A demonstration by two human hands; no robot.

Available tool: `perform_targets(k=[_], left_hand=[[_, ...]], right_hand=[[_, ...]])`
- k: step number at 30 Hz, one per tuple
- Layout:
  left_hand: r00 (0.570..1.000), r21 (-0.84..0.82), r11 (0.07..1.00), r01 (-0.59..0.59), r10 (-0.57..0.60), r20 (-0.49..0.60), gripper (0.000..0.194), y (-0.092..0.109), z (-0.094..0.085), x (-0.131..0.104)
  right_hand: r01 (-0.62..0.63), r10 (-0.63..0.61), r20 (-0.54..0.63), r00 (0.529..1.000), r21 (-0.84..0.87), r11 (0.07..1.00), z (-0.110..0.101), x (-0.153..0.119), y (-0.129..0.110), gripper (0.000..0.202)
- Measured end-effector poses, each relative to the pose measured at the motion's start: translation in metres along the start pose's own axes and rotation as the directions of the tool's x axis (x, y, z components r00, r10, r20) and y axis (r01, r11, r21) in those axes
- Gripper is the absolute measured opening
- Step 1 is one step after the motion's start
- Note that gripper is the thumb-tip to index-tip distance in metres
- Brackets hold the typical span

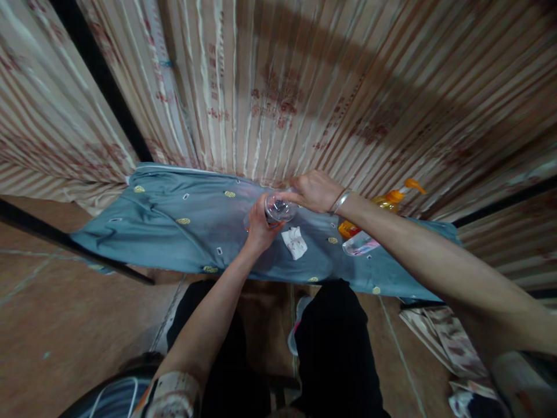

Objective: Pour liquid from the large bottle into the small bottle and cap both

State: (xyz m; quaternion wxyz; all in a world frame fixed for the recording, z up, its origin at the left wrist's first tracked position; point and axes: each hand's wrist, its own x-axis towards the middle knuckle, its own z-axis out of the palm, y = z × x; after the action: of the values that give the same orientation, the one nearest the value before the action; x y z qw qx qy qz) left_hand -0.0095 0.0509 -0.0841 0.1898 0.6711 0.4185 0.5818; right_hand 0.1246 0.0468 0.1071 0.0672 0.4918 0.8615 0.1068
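Observation:
A clear see-through container [279, 209], round at the top and looking like plastic, is held over the blue-grey cloth. My left hand [260, 227] wraps around its left side. At its upper right rim, my right hand [314, 193] has its fingers curled, with the fingertips touching the rim or reaching just inside. Whether they pinch anything small is hidden. Just below the container lies a crumpled white tissue [295, 242] with faint dark marks. A silver bracelet [340, 200] circles my right wrist.
To the right, partly behind my right forearm, a yellow-orange pump bottle [389, 201] stands beside a clear flat item [360, 244]. The patterned blue-grey cloth [195, 232] covers a narrow table. Striped curtains [278, 98] hang close behind, with black poles [102, 78] at the sides.

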Motion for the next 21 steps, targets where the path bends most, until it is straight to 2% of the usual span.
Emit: perform_targets(k=[3,5,6,8,10,14,15,17,21], left_hand=[[1.000,0.027,1.000,-0.009,0.010,-0.018,0.084,-0.001,-0.002,0.000],[1.000,0.028,1.000,-0.007,0.008,-0.019,0.085,-0.002,-0.003,0.001],[1.000,0.025,1.000,-0.003,0.004,-0.020,0.086,-0.003,-0.004,0.001],[0.999,0.027,1.000,0.010,-0.010,-0.033,0.088,-0.004,-0.004,0.002],[0.998,0.033,0.999,0.022,-0.020,-0.055,0.089,-0.003,-0.005,0.004],[0.994,0.041,0.998,0.046,-0.042,-0.097,0.087,0.004,-0.005,0.007],[0.993,0.036,0.998,0.061,-0.056,-0.104,0.087,0.006,-0.005,0.008],[0.989,0.010,0.994,0.108,-0.106,-0.105,0.088,0.010,-0.003,0.008],[0.976,-0.093,0.973,0.212,-0.216,-0.041,0.086,0.014,0.003,0.004]], right_hand=[[-0.056,0.082,-0.118,0.990,0.210,0.976,0.017,-0.005,0.009,0.066],[-0.102,0.172,-0.171,0.970,0.357,0.928,0.040,-0.014,0.014,0.060],[-0.131,0.214,-0.161,0.964,0.411,0.902,0.056,-0.020,0.014,0.055],[-0.213,0.277,-0.079,0.958,0.454,0.865,0.092,-0.033,0.009,0.045],[-0.247,0.266,0.024,0.964,0.455,0.855,0.129,-0.046,-0.003,0.047],[-0.276,0.218,0.174,0.960,0.485,0.830,0.187,-0.062,-0.028,0.079],[-0.285,0.219,0.185,0.958,0.518,0.807,0.196,-0.064,-0.030,0.076],[-0.296,0.265,0.147,0.953,0.627,0.721,0.210,-0.065,-0.028,0.057],[-0.300,0.389,0.074,0.918,0.771,0.562,0.222,-0.064,-0.006,0.042]])
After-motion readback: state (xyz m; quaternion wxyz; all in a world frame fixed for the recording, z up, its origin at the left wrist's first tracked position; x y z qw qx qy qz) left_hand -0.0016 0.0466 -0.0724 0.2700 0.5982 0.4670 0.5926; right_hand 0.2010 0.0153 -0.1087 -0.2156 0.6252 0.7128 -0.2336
